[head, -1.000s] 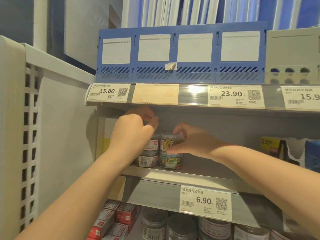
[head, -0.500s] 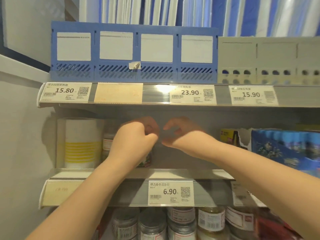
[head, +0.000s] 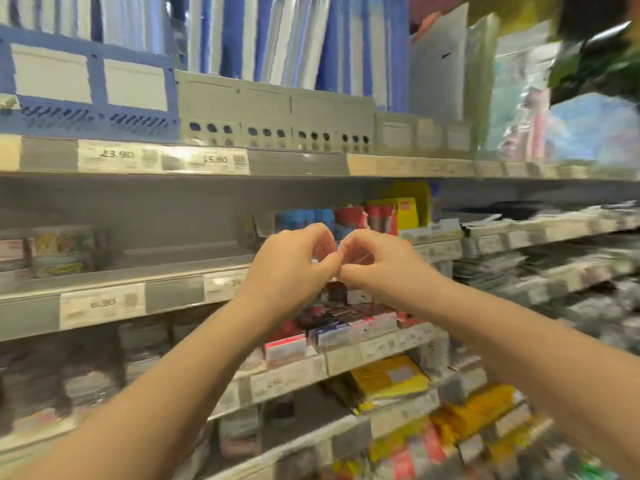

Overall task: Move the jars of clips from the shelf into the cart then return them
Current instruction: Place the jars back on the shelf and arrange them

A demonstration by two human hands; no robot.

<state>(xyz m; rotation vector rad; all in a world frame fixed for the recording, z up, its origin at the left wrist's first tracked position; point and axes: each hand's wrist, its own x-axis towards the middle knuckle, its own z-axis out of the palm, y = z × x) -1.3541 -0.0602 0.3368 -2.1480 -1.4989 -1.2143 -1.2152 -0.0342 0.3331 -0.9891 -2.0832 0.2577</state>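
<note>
The person's two hands are up in front of the store shelves, close together in the middle of the view. The left hand (head: 291,268) has its fingers curled in, and so does the right hand (head: 377,265). Their fingertips touch each other, and neither hand seems to hold anything, though the picture is blurry. The jars of clips (head: 60,252) sit far off to the left on the grey shelf (head: 180,259), stacked two high, with bright clips showing through the clear sides. A price tag (head: 102,304) hangs on the shelf edge just below them. Small red and white boxes (head: 332,327) lie on the next shelf down, under the hands. The cart is not in view. With the jars on the shelf and both hands empty, this looks like a pause between steps. It could be just before a jar is taken or just after one was put back, and the picture cannot say which. If a jar is next, a hand must open, reach well to the left, and close around the top jar without knocking the stack.
</note>
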